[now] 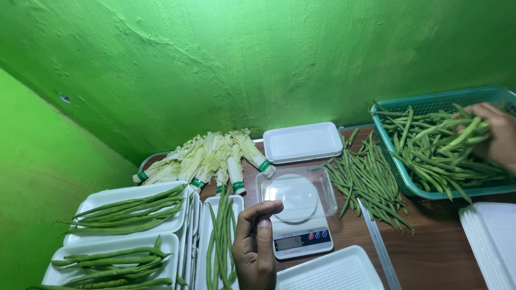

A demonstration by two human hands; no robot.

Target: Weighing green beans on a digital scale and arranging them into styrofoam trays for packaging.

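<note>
The right grip (497, 137) is closed around a bunch of green beans (462, 134), held over the teal basket (398, 172) at the far right of the counter (424, 247); the rest of the beans in the basket lie heaped under it. The left grip (255, 244) is narrow, fingers curled with thumb and forefinger nearly meeting, and holds nothing that shows; it hovers at the near-left corner of the scale (301, 236), just beside the clear dish (295, 193) that sits on the scale. Open counter is scarce: a bare strip of brown wood runs in front of the basket, between the scale and a stack of white trays (492, 241) at the right edge. A loose pile of beans (365, 182) fills the gap between scale and basket, touching the basket's wall. Left of the left grip, a tray of beans (220, 241) lies close alongside, and beyond it two more filled trays (126, 215) crowd the left edge. Behind the scale lie banded cabbages (209, 158) and an empty tray (301, 140) against the green wall (242, 59). Another empty tray (330, 271) sits at the near edge, just below the scale.
</note>
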